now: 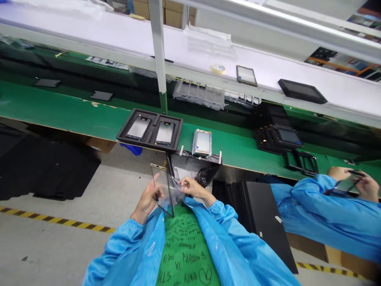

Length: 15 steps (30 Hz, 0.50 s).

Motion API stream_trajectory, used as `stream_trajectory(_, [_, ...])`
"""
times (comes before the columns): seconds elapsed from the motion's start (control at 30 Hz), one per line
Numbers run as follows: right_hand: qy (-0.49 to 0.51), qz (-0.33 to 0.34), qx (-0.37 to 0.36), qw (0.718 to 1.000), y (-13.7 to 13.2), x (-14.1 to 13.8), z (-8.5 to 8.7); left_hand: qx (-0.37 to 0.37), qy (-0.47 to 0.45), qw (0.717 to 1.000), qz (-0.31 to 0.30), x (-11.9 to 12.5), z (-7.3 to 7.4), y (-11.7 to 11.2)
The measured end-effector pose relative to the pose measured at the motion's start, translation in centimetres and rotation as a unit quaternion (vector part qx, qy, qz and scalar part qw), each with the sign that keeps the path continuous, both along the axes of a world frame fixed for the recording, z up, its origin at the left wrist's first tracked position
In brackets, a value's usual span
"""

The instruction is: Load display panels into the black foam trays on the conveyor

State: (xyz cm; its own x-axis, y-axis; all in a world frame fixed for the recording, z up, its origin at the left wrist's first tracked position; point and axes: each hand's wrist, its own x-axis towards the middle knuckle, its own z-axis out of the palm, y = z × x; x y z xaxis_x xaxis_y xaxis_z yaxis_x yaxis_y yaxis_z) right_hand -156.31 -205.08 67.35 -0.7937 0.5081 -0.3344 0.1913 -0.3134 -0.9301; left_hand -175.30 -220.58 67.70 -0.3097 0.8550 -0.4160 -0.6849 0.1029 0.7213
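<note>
Clear panel (162, 186) stands tilted between the hands, just short of the green surface (89, 115). Left hand (147, 200) has its grip clenched on the panel's edge; right hand (193, 187) pinches the opposite side in a tight grip. Black tray (123, 135) with two screens (164, 133) lies beyond the panel, black plastic bag (205, 172) just right of it

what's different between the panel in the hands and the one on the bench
The held panel is see-through, while the bench panel has a paler, less clear face. The held panel is tilted up in the air, while the bench panel lies flat on the green bench. The held panel looks bare, while the bench panel seems wrapped in clear plastic. Both are thin rectangles.
</note>
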Motion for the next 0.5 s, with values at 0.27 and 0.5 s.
stream_trajectory(0.27, [-0.005,-0.045,-0.216,0.975,-0.8,3.4,-4.0,-0.098,-0.129,0.985,-0.059,-3.0,-3.4,-2.2])
stream_trajectory(0.5, [-0.153,-0.216,-0.034,0.964,6.7,2.1,-11.4,-0.151,-0.060,0.972,0.170,-2.9,-5.9,-1.4])
